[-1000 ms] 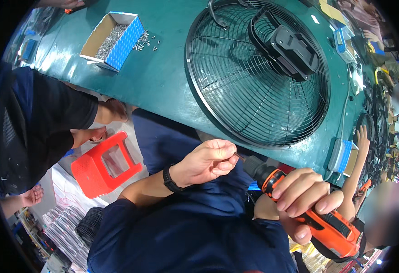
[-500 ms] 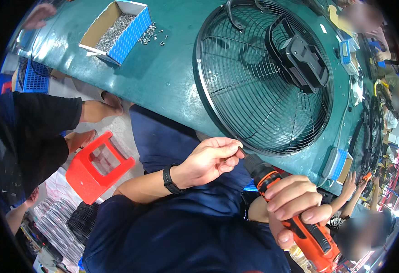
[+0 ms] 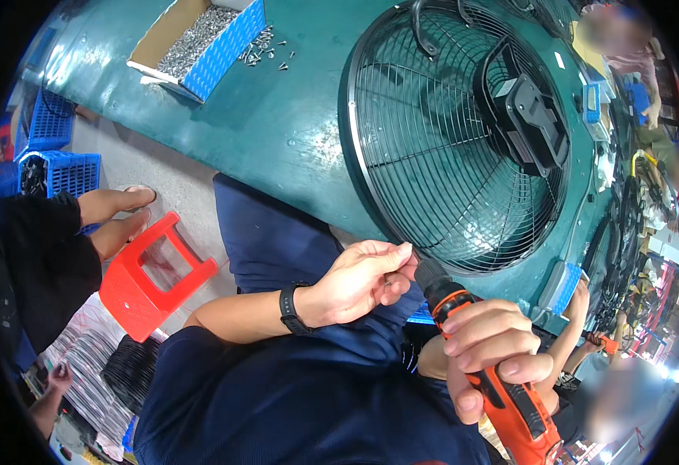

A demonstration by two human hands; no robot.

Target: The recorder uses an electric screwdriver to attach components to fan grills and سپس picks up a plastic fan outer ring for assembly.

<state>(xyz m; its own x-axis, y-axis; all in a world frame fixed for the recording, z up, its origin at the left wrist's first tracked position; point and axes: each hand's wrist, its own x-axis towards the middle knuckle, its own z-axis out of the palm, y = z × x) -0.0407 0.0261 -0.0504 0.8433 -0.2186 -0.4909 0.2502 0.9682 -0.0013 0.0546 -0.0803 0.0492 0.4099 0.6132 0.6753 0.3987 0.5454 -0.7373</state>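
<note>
At lower right, my right hand (image 3: 494,350) wraps the drill (image 3: 515,411), its axis slanting up-left to my left hand (image 3: 359,285), pinched, contents unclear.

Power driver (image 3: 510,421): orange casing with black inset panels; narrow orange ring on the black neck behind a dark grey chuck (image 3: 432,276). Held tilted on a diagonal, right of the frame's lower centre: chuck up and left, butt end at the lower edge. Mid-body covered. Point ahead of chuck hidden; rotation cannot be told.
</note>
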